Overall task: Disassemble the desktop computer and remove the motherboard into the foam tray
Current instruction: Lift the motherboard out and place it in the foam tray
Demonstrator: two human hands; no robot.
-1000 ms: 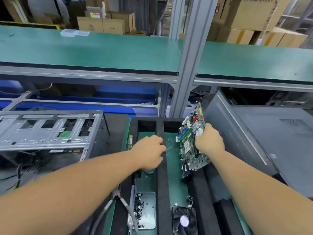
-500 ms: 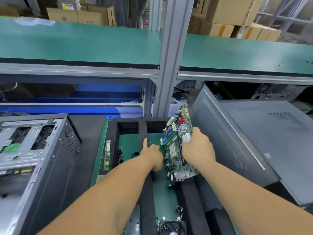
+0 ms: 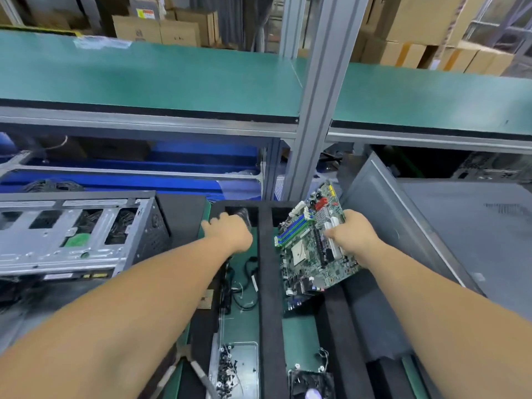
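The green motherboard [image 3: 309, 249] hangs tilted over the right-hand slot of the black foam tray [image 3: 269, 283], component side toward me and its lower edge down near the slot floor. My right hand [image 3: 352, 237] grips it by its right edge. My left hand [image 3: 230, 231] reaches over the far end of the tray's left slot, next to a blurred dark object; its fingertips are hidden behind the knuckles. The opened metal computer case [image 3: 72, 234] lies on its side at the left.
A grey side panel [image 3: 403, 226] leans along the tray's right. Loose cables [image 3: 244, 283] lie in the left slot. Nearer me are a metal dish of screws [image 3: 239, 367], a cooling fan [image 3: 312, 384] and grey tool handles [image 3: 195, 370]. An aluminium post [image 3: 313, 110] rises behind the tray.
My left hand left the tray's middle divider and moved to the far end of the left slot. The motherboard has turned so that its component side faces me more.
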